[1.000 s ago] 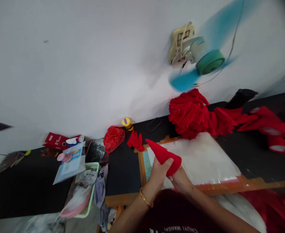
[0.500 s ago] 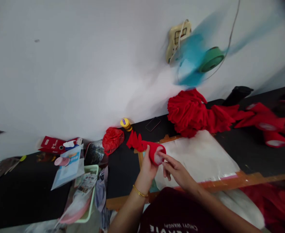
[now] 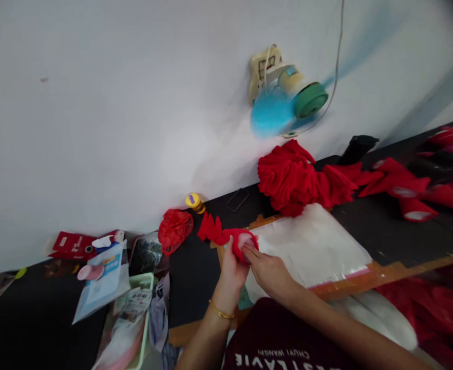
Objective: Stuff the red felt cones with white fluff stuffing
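Currently, the left hand (image 3: 234, 270) grips the red cone (image 3: 230, 236) above the table (image 3: 193, 280), pale-lined mouth (image 3: 245, 238) exposed. The right hand (image 3: 269, 272) is at that mouth; its grip state cannot be determined. Farther right lie a white sheet (image 3: 313, 246) and piled red fabric (image 3: 288, 177).

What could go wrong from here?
The right hand is at the open end of the red cone; pressing there might twist it in the left hand. Its far end overlaps the small red pieces in view and could nudge them. The fan looks partly blurred, likely spinning; its draft might lift the white sheet.
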Action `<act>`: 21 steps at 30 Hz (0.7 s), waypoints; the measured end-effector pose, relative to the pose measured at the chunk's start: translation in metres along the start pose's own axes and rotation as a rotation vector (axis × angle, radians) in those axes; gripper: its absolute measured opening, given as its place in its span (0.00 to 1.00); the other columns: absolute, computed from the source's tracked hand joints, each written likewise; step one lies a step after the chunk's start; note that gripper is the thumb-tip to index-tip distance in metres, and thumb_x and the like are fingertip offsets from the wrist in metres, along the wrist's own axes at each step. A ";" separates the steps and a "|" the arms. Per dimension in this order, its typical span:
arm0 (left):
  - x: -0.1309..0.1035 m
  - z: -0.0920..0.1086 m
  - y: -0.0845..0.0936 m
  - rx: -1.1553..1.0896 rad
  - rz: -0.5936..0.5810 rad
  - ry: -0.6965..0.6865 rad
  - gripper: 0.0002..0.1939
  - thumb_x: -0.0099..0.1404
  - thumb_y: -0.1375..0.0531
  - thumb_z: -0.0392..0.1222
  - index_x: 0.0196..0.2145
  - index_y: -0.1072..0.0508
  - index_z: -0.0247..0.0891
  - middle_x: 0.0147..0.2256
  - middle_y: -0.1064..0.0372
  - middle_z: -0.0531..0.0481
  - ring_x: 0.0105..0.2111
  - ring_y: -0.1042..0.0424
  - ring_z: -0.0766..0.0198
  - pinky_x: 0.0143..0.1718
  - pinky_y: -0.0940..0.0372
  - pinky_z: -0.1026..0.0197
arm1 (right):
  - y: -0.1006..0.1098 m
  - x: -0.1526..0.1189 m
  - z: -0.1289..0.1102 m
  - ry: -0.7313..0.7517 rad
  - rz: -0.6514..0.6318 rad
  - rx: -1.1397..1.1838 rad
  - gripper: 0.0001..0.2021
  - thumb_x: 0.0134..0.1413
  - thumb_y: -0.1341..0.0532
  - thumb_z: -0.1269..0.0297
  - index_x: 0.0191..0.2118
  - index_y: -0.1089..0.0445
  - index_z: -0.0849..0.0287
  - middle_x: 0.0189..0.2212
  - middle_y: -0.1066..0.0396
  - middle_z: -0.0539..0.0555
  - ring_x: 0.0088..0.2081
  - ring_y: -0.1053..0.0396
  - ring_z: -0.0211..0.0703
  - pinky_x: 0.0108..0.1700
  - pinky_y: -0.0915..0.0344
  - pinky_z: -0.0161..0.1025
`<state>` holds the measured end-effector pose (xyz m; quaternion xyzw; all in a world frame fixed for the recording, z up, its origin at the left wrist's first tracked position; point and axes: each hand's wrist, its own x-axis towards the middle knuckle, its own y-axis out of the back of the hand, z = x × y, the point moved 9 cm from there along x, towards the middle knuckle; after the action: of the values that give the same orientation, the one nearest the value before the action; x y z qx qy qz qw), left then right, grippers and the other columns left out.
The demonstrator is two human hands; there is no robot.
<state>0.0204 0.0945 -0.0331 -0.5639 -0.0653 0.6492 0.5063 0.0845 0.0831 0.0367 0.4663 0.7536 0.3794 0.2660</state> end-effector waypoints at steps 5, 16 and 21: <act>-0.005 -0.001 0.000 -0.004 -0.007 -0.039 0.20 0.66 0.42 0.51 0.36 0.23 0.28 0.32 0.23 0.41 0.33 0.23 0.59 0.49 0.32 0.58 | 0.010 -0.005 0.001 0.010 0.081 0.191 0.23 0.57 0.47 0.75 0.57 0.34 0.58 0.57 0.30 0.63 0.50 0.26 0.54 0.50 0.30 0.46; -0.021 0.000 -0.012 0.059 -0.102 -0.148 0.26 0.61 0.41 0.61 0.40 0.23 0.32 0.39 0.22 0.37 0.45 0.24 0.46 0.52 0.32 0.47 | -0.006 -0.002 0.000 0.110 -0.061 0.554 0.15 0.56 0.48 0.74 0.46 0.31 0.58 0.34 0.25 0.54 0.31 0.27 0.41 0.36 0.31 0.36; -0.026 -0.004 -0.006 0.006 -0.086 -0.087 0.30 0.59 0.41 0.63 0.45 0.25 0.31 0.41 0.23 0.37 0.45 0.24 0.46 0.50 0.33 0.46 | -0.006 -0.010 -0.009 0.131 -0.106 0.265 0.16 0.61 0.49 0.72 0.51 0.31 0.58 0.47 0.25 0.61 0.45 0.26 0.48 0.48 0.32 0.43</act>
<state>0.0231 0.0763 -0.0137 -0.5303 -0.1096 0.6511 0.5319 0.0788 0.0699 0.0372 0.4311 0.8364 0.2917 0.1719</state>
